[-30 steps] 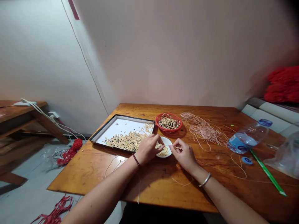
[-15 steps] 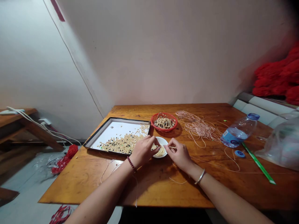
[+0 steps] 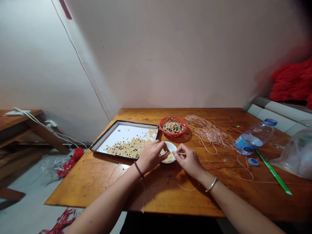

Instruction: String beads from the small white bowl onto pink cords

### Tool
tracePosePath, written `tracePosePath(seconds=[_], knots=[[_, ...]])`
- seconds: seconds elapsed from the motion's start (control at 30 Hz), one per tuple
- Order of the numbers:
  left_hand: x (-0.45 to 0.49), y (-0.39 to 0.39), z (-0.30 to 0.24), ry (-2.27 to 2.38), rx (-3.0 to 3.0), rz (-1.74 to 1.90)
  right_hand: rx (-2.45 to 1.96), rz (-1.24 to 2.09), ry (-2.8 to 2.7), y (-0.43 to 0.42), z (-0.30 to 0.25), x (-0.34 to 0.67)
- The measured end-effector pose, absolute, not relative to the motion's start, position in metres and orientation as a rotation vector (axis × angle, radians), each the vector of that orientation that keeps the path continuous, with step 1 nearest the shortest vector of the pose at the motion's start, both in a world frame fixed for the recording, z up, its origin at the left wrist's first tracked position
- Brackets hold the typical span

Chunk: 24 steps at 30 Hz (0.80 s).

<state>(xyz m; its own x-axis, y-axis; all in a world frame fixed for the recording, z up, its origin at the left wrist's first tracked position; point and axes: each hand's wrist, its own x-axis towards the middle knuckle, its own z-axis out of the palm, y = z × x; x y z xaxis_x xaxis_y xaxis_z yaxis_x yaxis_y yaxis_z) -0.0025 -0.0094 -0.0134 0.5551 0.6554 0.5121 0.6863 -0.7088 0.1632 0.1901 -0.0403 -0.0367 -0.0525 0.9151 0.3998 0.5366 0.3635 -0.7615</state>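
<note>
Over a small white dish (image 3: 172, 147) of pale beads (image 3: 169, 158), my left hand (image 3: 153, 155) has thumb and fingertip pinched together; whatever lies between them is too small to make out. Just to its right, my right hand (image 3: 188, 160) is closed on a beaded string (image 3: 180, 153), a short row of pale beads showing along the fingers. The two sets of fingertips are close but apart. Left of the dish sits a black-rimmed tray (image 3: 117, 128) with many pale, black and a few green beads (image 3: 131, 147).
Behind the dish stands a red basket (image 3: 173, 132) of beaded strands (image 3: 173, 126). Pink cord (image 3: 211, 132) lies in a loose tangle beside it. Farther right are a water bottle (image 3: 253, 138), its blue cap (image 3: 253, 161), a green strip (image 3: 274, 172) and a plastic bag (image 3: 296, 151).
The whole view has shifted slightly to the right. Both hands stay over the dish, with only small finger movement; the left fingertips are a little higher above the beads.
</note>
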Motion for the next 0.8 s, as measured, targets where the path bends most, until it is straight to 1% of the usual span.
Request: tracePosePath(seconds=[0.23,0.63,0.7,0.8], knots=[[-0.0011,-0.0103,-0.0119,-1.188,-2.758,-0.855,-1.309,0.454,-1.701,-0.0396,-0.0383,0.1923],[0.0007,-0.0115,-0.0132,-1.054,-2.738,-0.899,-1.341,0.416,-1.805,-0.041,-0.037,0.1923],[0.0017,-0.0124,-0.0137,-1.053,-2.738,-0.941,-1.294,0.511,-1.809,-0.0408,-0.0376,0.1919],[0.0025,-0.0139,-0.0144,-1.06,-2.736,-0.978,-1.17,0.77,-1.78,-0.0394,-0.0385,0.1905]])
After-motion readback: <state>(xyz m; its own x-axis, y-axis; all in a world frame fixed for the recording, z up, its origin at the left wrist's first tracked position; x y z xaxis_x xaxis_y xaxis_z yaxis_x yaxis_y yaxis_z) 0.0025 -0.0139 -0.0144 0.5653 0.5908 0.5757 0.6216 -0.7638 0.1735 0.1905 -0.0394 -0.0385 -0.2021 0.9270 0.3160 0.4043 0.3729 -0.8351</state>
